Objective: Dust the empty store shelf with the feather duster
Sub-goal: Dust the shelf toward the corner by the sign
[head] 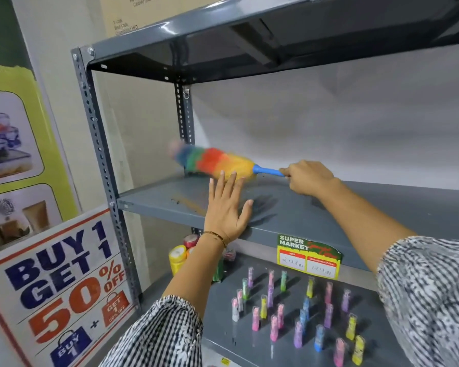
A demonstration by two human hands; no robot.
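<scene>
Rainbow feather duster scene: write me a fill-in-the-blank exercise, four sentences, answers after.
1. The right hand grips the rainbow feather duster by its ___ plastic handle.
2. The left hand rests flat and ___ on the grey metal shelf.
3. The duster's fluffy head points toward the shelf's ___ end.
4. The small colourful tubes stand on the shelf ___ the dusted one.

Answers: blue; open; left; below

A red, white and blue promotional sign leans low at the left, well apart from the grip; a green price tag hangs below it. Lower still stand small coloured tubes — upright, spaced apart — beside yellow rolls.
</scene>
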